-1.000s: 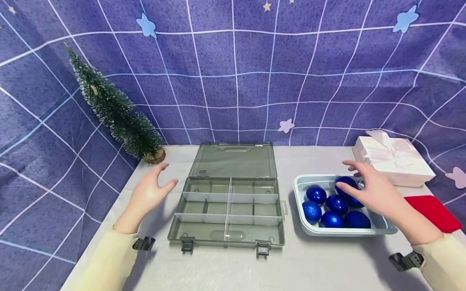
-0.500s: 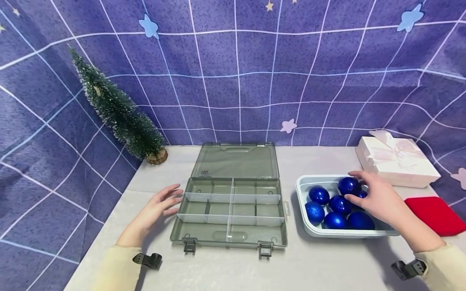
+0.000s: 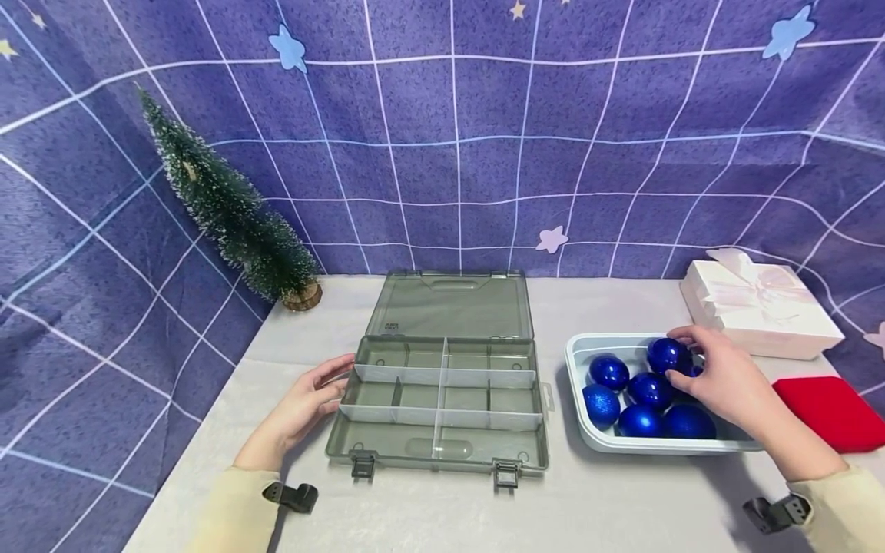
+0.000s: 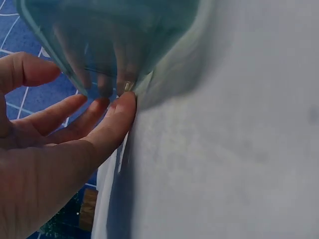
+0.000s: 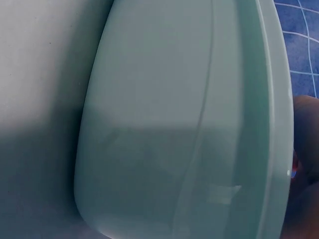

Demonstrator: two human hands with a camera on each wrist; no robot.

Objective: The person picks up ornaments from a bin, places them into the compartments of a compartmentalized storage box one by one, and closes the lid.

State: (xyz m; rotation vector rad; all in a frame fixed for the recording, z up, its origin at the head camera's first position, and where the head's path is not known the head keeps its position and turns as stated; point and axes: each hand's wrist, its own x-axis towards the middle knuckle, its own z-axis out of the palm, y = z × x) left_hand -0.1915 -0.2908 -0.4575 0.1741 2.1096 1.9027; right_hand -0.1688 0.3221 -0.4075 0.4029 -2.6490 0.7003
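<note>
My left hand (image 3: 299, 411) rests its fingertips against the left side of a clear grey-green divided organizer case (image 3: 401, 436), whose lid (image 3: 452, 307) lies open behind it. In the left wrist view, fingers (image 4: 112, 117) touch the case's edge near the table, mostly extended. On the right, thumb and forefinger of my right hand (image 3: 726, 382) pinch a shiny blue Christmas ball (image 3: 667, 355) in the pale blue plastic tub (image 3: 577, 369). Several other blue balls (image 3: 639, 422) lie there, some glittery or matte. The right wrist view shows mostly the tub's outer wall (image 5: 164, 99), hiding the fingertips.
A small frosted Christmas tree (image 3: 235, 215) stands at the back left on a wooden base. Behind the tub sits a white gift box (image 3: 767, 307) with a ribbon bow. A red cloth item (image 3: 833, 415) lies right of the tub. A purple grid-patterned curtain (image 3: 484, 169) closes off the back.
My left hand has come down and right from above the table to touch the case's side. My right hand has lowered into the tub and closed its fingers around one ball.
</note>
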